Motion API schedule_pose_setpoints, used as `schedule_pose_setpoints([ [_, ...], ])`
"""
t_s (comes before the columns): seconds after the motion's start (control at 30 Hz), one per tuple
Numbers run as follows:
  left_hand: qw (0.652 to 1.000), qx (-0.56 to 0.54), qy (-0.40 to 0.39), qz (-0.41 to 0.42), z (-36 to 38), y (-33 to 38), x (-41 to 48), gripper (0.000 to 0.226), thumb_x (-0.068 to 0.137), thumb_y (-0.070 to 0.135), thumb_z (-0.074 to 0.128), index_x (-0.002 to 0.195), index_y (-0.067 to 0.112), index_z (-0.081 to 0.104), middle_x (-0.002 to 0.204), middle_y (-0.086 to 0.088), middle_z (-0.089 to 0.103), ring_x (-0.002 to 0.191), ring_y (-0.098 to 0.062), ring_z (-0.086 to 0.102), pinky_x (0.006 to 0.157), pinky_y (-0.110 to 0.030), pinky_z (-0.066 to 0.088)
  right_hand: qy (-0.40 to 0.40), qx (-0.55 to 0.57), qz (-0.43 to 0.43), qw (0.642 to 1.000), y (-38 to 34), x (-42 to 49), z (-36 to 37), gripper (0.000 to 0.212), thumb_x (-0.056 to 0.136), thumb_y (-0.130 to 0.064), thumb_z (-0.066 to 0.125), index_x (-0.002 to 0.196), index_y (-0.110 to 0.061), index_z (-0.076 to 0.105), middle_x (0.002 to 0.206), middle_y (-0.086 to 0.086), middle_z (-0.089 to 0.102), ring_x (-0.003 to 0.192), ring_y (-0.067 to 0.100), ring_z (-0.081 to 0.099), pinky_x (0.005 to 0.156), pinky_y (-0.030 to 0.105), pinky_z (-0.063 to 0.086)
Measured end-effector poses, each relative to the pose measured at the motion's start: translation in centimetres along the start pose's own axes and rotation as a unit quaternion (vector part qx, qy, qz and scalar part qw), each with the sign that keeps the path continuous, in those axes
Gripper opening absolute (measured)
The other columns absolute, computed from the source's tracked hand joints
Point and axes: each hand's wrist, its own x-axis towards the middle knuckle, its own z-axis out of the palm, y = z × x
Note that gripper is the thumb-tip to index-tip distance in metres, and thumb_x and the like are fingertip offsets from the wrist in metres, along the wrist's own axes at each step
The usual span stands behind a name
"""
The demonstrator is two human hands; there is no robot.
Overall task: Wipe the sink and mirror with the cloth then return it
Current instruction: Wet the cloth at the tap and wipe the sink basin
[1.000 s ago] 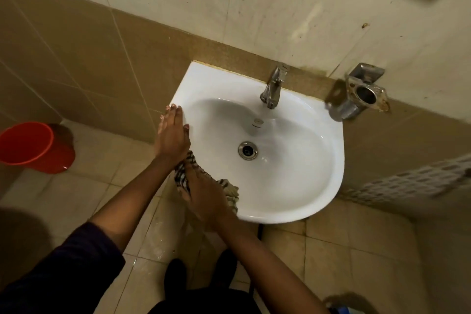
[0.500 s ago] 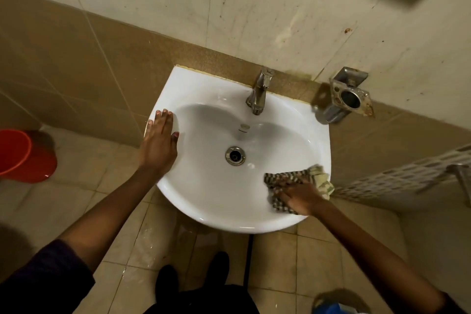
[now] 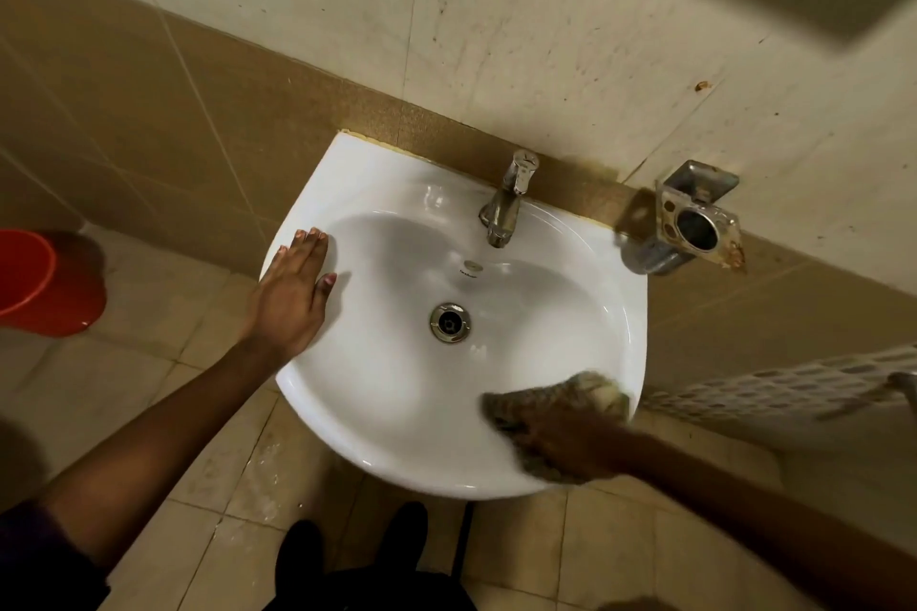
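Cloth [image 3: 551,404] slid nearer front rim; right hand [image 3: 560,442] grip pressing it, left hand [image 3: 293,298] flat.

White wall-mounted sink [image 3: 377,184] bearing blurred cloth [image 3: 541,399] at front-right rim; tiled floor [image 3: 163,362] carrying red bucket [image 3: 44,285].

A small dark brand mark is showing on the inner back wall of the white sink [image 3: 377,194], just under the overflow hole [image 3: 472,265] and below the tap [image 3: 506,201], but its letters are coming out too small and blurred for reading. Nothing else in the room is carrying any text, number or sign that can be made out.
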Motion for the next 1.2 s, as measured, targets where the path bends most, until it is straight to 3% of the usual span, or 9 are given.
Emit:
schedule_pose_setpoints([
  [0.13,1.000,0.003,0.000,-0.005,0.1,-0.1,0.0,0.064,0.092,0.041,0.019,0.144,0.005,0.028,0.152,-0.012,0.029,0.142,-0.020,0.020,0.116,-0.027,0.006,-0.011,-0.276,0.057,0.959,10.9,1.8,-2.6,0.052,0.088,-0.043,0.028,0.126,-0.022,0.058,0.129,0.001,0.061,0.121,0.021,0.055,0.109,0.059,0.020],
  [0.23,1.000,0.004,0.011,-0.011,0.2,-0.3,0.2,0.065,0.091,0.043,0.018,0.144,0.006,0.028,0.152,-0.011,0.029,0.141,-0.016,0.018,0.113,-0.015,-0.003,0.086,-0.382,-0.046,0.919,12.1,6.9,-6.3,0.060,0.091,-0.033,0.041,0.146,-0.019,0.023,0.155,-0.005,0.021,0.143,0.017,0.017,0.116,0.045,-0.013],
  [0.3,1.000,0.004,0.013,-0.013,0.3,-0.2,0.1,0.065,0.091,0.044,0.017,0.144,0.006,0.027,0.152,-0.010,0.028,0.142,-0.016,0.017,0.115,-0.018,0.000,0.103,-0.475,-0.086,0.869,10.9,10.1,-8.1,0.061,0.091,-0.025,0.037,0.147,-0.015,0.015,0.154,-0.011,0.019,0.142,0.012,0.020,0.116,0.036,0.004],
  [0.47,1.000,0.011,0.020,-0.012,0.3,-0.2,0.2,0.065,0.092,0.043,0.018,0.143,0.006,0.029,0.151,-0.010,0.030,0.141,-0.016,0.019,0.115,-0.018,0.001,0.156,0.134,0.023,0.978,5.7,14.1,-9.3,0.038,0.097,-0.027,0.035,0.127,-0.008,0.047,0.106,-0.004,0.060,0.099,0.011,0.050,0.081,0.016,0.039],
  [0.67,1.000,0.006,0.005,-0.019,0.1,0.0,0.1,0.067,0.091,0.045,0.015,0.145,0.007,0.025,0.153,-0.009,0.026,0.143,-0.016,0.016,0.117,-0.031,0.009,0.144,0.026,0.035,0.989,7.0,11.9,-0.8,0.053,0.089,-0.054,-0.010,0.141,-0.047,-0.009,0.151,-0.021,0.020,0.137,0.007,0.031,0.109,0.033,0.034],
  [0.8,1.000,-0.005,-0.005,-0.026,0.1,-0.1,0.1,0.069,0.091,0.048,0.014,0.146,0.008,0.022,0.154,-0.009,0.023,0.144,-0.018,0.015,0.118,-0.034,0.011,0.121,0.268,0.084,0.952,2.8,8.9,0.3,0.058,0.098,-0.037,0.010,0.130,-0.020,0.055,0.118,-0.001,0.066,0.107,0.016,0.061,0.077,0.024,0.053],
  [0.9,0.999,-0.012,-0.001,-0.032,0.0,0.0,0.1,0.071,0.090,0.051,0.012,0.146,0.008,0.022,0.154,-0.008,0.023,0.144,-0.018,0.015,0.118,-0.034,0.012,0.166,0.388,0.002,0.907,-5.5,10.9,-0.3,0.045,0.097,-0.027,0.043,0.132,0.001,0.044,0.080,0.005,0.058,0.062,0.003,0.057,0.053,0.019,0.045],
  [1.03,0.999,-0.020,-0.006,-0.034,-0.1,0.2,0.0,0.074,0.088,0.053,0.009,0.146,0.009,0.019,0.155,-0.008,0.020,0.144,-0.016,0.012,0.118,-0.033,0.009,0.199,0.436,-0.009,0.878,-16.1,16.7,-4.2,0.050,0.102,-0.025,0.033,0.148,-0.012,0.018,0.151,0.003,0.029,0.138,0.010,0.027,0.115,0.029,0.019],
  [1.2,1.000,-0.013,0.001,-0.024,0.0,0.1,-0.1,0.069,0.088,0.045,0.011,0.145,0.007,0.024,0.154,-0.010,0.024,0.142,-0.014,0.014,0.118,-0.030,0.007,0.261,0.274,0.064,0.923,-14.8,22.8,-6.3,0.055,0.102,-0.025,0.027,0.149,-0.014,0.001,0.159,0.006,0.001,0.146,0.019,-0.002,0.118,0.045,-0.003],
])
